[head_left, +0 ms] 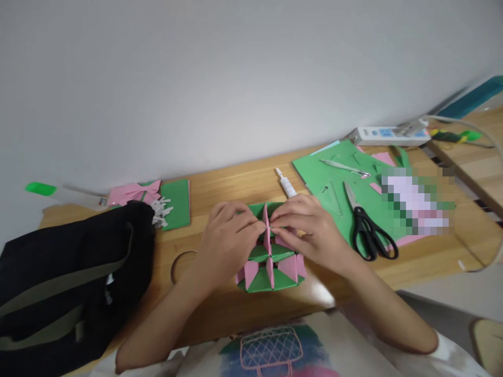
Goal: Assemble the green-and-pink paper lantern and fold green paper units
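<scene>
A folded green and pink paper structure (271,267) stands near the table's front edge, with pink folds dividing its green bands. My left hand (233,238) is at its left side, fingertips pinching the upright pink fold in the middle. From the right, my right hand (308,228) pinches the same fold, its thumb and forefinger close to my left fingertips. Part of the structure's upper half is hidden behind both hands. Just beyond my right hand lies a small white glue tube (287,184).
Black-handled scissors (365,230) and a pen (343,167) lie on green sheets (314,170) at right, near a power strip (389,136). At left are a black bag (78,277), green paper (178,204), white scraps (161,212) and a tape ring (173,267).
</scene>
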### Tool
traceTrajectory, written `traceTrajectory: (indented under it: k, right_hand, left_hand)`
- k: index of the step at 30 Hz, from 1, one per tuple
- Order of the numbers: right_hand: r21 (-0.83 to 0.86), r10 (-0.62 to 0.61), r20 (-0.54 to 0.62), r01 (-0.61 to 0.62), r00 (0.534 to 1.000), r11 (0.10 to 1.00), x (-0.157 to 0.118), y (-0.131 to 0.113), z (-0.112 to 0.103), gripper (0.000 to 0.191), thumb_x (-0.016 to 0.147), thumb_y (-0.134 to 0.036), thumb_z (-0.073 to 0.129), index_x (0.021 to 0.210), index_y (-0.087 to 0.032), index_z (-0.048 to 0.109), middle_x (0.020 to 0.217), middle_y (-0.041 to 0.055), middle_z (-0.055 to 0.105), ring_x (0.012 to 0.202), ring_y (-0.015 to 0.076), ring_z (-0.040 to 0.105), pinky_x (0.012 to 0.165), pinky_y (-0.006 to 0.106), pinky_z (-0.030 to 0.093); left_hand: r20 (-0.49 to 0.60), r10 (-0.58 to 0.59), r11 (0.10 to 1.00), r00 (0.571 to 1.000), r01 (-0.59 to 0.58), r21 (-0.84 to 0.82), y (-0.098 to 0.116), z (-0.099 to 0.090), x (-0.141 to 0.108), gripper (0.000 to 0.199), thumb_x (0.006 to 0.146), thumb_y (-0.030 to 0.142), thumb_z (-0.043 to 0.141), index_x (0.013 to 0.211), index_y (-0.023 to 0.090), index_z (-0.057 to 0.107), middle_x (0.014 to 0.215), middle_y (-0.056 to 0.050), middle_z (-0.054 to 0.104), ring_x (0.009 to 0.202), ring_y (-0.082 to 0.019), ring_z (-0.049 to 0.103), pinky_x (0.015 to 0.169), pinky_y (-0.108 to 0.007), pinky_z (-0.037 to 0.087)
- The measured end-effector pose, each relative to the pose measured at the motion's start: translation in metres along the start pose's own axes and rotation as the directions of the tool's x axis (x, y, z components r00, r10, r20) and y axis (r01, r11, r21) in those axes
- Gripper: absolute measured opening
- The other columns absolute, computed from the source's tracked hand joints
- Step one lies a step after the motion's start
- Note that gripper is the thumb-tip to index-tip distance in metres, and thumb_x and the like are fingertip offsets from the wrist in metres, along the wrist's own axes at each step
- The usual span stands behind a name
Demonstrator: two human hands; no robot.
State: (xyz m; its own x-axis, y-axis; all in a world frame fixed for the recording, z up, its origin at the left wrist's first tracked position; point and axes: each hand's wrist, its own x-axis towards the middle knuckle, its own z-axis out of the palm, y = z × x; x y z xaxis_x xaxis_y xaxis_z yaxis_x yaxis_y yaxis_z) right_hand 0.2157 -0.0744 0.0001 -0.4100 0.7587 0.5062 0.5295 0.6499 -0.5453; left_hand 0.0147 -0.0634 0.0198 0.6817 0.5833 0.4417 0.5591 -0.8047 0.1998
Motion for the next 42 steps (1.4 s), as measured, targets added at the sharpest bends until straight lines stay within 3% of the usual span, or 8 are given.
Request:
traceTrajectory:
  k: [13,21,30,36,42]
  right_hand:
    - [0.002,-0.047,0.002,0.047,0.999,0.999,-0.001,-0.002,-0.004,0.011,0.085,-0.015,0.061,0.083,-0.020,0.070,0.082,0.0001,0.071,0.082,0.0162,0.056,0.076,0.035,0.036]
    - [0.012,-0.004,-0.057,0.005,0.998,1.000,-0.005,-0.001,0.002,0.006,0.083,-0.015,0.063,0.083,-0.019,0.067,0.085,0.0026,0.072,0.083,0.0175,0.059,0.077,0.036,0.041]
    - [0.011,-0.068,-0.073,0.069,0.995,0.998,-0.004,0.001,0.003,0.009,0.082,-0.012,0.063,0.086,-0.019,0.068,0.085,0.0030,0.072,0.083,0.0183,0.058,0.077,0.037,0.040]
    - [0.028,-0.011,-0.028,0.012,1.000,1.000,-0.002,-0.002,0.004,0.006,0.086,-0.018,0.059,0.085,-0.018,0.065,0.085,0.0036,0.070,0.083,0.0171,0.060,0.078,0.036,0.043]
    - [-0.049,-0.125,-0.007,0.124,0.992,0.991,0.012,-0.011,-0.012,0.011,0.089,-0.018,0.055,0.083,-0.017,0.064,0.084,0.0024,0.069,0.082,0.0157,0.060,0.078,0.035,0.042]
  left_hand:
    - [-0.048,0.002,0.997,0.999,-0.006,-0.072,0.005,0.001,0.001,0.013,0.086,0.007,0.056,0.081,0.016,0.064,0.076,0.001,0.068,0.088,-0.018,0.055,0.081,-0.035,0.039]
    - [-0.066,-0.045,0.997,0.997,0.040,-0.071,0.005,0.004,-0.002,0.011,0.087,0.012,0.056,0.088,0.017,0.066,0.081,0.000,0.070,0.090,-0.019,0.056,0.081,-0.035,0.040]
    - [-0.069,-0.110,0.992,0.992,0.105,-0.071,0.007,0.006,-0.006,0.012,0.088,0.014,0.056,0.089,0.021,0.065,0.082,0.002,0.070,0.091,-0.018,0.056,0.082,-0.036,0.042]
    - [-0.043,-0.057,0.998,0.997,0.056,-0.043,0.005,0.002,-0.008,0.008,0.088,0.017,0.056,0.088,0.018,0.064,0.081,0.001,0.070,0.090,-0.018,0.057,0.082,-0.035,0.043]
    - [-0.131,-0.024,0.999,0.991,0.019,-0.040,0.004,-0.010,-0.005,0.013,0.084,0.009,0.059,0.089,0.019,0.064,0.080,0.001,0.071,0.086,-0.019,0.059,0.077,-0.037,0.045]
